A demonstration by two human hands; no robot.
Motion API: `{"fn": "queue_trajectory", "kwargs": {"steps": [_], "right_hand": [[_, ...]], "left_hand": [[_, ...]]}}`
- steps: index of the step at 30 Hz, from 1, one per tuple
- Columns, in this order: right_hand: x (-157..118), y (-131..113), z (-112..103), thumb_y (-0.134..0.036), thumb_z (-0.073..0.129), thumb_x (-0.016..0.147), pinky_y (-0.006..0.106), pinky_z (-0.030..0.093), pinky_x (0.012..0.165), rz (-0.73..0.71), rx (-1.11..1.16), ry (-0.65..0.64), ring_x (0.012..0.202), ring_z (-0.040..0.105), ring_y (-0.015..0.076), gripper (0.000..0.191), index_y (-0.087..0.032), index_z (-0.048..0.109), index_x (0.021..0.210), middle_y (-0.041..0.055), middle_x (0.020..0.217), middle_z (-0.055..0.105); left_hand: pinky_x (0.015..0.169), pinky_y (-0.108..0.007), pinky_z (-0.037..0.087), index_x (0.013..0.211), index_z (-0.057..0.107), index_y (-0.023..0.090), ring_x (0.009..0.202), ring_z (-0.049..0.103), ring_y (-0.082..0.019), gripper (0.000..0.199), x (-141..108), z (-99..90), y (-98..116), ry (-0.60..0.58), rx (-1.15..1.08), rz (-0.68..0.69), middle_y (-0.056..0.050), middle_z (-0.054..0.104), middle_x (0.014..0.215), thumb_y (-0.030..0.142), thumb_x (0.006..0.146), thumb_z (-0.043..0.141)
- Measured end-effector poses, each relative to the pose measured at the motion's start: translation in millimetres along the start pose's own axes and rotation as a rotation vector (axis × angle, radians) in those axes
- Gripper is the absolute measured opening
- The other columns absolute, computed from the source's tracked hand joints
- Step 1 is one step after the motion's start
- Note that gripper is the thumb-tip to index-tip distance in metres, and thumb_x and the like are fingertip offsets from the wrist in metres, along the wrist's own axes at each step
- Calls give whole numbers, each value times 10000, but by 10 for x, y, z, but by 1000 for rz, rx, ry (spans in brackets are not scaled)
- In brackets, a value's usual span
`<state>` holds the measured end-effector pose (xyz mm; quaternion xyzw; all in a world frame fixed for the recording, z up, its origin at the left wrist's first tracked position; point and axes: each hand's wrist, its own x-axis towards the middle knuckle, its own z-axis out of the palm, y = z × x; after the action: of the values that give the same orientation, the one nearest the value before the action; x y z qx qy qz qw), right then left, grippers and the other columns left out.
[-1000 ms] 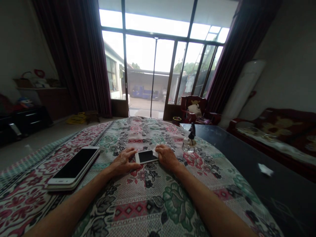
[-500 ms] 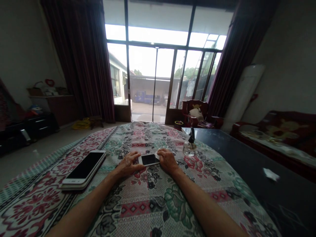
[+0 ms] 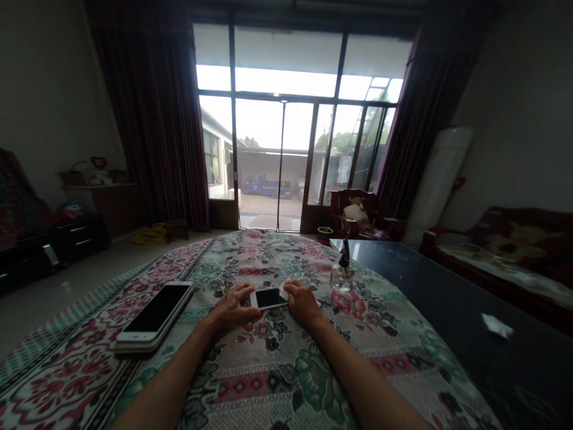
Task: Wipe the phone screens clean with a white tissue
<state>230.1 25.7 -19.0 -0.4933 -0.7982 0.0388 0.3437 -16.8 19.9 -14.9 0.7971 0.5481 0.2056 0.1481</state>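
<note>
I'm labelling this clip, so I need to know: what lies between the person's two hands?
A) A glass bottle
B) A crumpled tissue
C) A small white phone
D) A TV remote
C. The small white phone lies on the bedspread, with the left hand and right hand at its two ends.

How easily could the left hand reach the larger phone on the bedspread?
Probably yes: only bedspread lies between the left hand and the larger phone, though it would leave the small phone.
</note>
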Motion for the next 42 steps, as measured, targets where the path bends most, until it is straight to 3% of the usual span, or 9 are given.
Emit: {"fn": "queue_trajectory", "kwargs": {"steps": [9, 14, 23, 29, 36, 42], "right_hand": [[-273, -87, -125, 52, 444, 734, 297, 422, 1035, -22, 80, -15, 1120, 597, 181, 439, -183, 711, 992, 85, 1139, 674], [-387, -121, -181, 37, 459, 732, 315, 428, 1038, -10, 77, -24, 1122, 603, 192, 443, -199, 717, 1004, 79, 1150, 676], [-82, -67, -144, 41, 451, 748, 286, 424, 1026, -51, 9, -78, 1090, 618, 178, 407, -189, 716, 953, 72, 1139, 692], [132, -13, -64, 19, 457, 755, 256, 429, 998, -1, -46, -119, 1063, 630, 177, 379, -161, 713, 967, 93, 1129, 691], [-26, 73, -136, 23, 435, 750, 284, 431, 1013, -181, 2, -126, 1107, 603, 194, 407, -159, 701, 998, 95, 1149, 675], [-113, 125, -117, 9, 469, 704, 318, 441, 1017, -160, 64, -46, 1092, 613, 204, 421, -163, 714, 1000, 99, 1136, 678]], "left_hand": [[1132, -381, 301, 1298, 586, 243, 1369, 407, -285, 727, 17, 20, -36, 23, -43, 33, -83, 488, 1467, 572, 657, 687], [1133, -350, 294, 1308, 583, 183, 1366, 410, -281, 765, 24, 10, -32, 9, -41, 41, -124, 486, 1460, 566, 655, 689], [1137, -407, 301, 1315, 581, 224, 1373, 397, -310, 748, 24, 24, -29, 3, -48, 29, -95, 478, 1473, 551, 654, 712], [1149, -400, 287, 1335, 563, 229, 1387, 377, -310, 757, 8, 15, -19, -2, -38, 24, -86, 470, 1482, 545, 664, 712], [1146, -392, 297, 1331, 569, 241, 1378, 388, -312, 747, 9, 21, -25, 6, -41, 24, -74, 471, 1480, 533, 662, 727], [1138, -371, 306, 1337, 562, 208, 1365, 409, -278, 753, 25, 31, -51, 7, -36, 33, -100, 475, 1471, 518, 673, 735]]}}
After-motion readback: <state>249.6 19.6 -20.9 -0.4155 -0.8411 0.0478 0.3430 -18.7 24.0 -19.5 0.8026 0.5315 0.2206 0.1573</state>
